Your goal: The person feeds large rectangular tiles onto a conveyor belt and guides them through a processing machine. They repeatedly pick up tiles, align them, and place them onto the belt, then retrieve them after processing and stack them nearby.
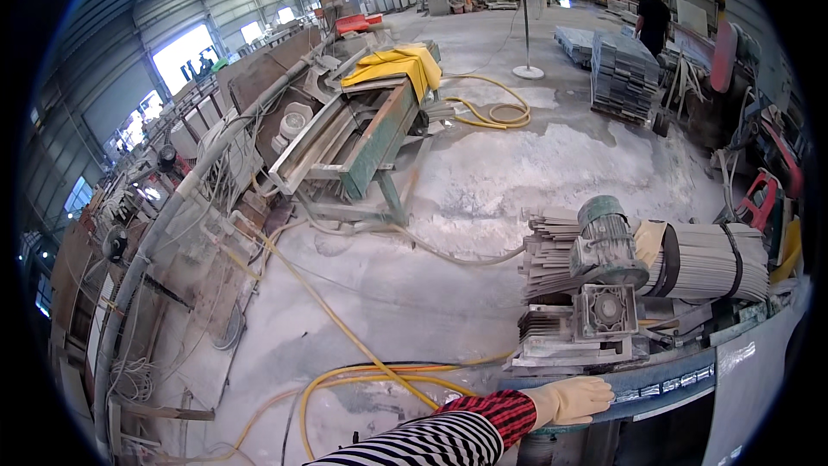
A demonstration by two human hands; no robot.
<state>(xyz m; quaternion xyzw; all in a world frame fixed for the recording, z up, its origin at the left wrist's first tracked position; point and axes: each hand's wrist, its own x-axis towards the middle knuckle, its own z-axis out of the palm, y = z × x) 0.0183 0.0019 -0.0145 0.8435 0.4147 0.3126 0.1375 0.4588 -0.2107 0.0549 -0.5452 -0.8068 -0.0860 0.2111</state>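
My left hand [573, 400], in a cream rubber glove with a red-and-black checked cuff, reaches in from the lower edge toward the right. Its fingers are stretched out and close together, lying on or just above the blue metal beam [657, 387] of a machine. I cannot make out anything held in it. Just beyond stands a dusty green motor [601, 229] on a grey gearbox [608, 311]. Thin pale strips [724, 261], bundled with dark straps, lie behind and beside the motor. My right hand is out of view.
Yellow hoses [354, 341] cross the dusty floor on the left. A green metal frame [371, 151] with a yellow cover [397, 67] stands ahead. Stacked grey slabs [623, 73] sit at the far right, near another person [653, 19]. A grey pipe [185, 185] runs along the left.
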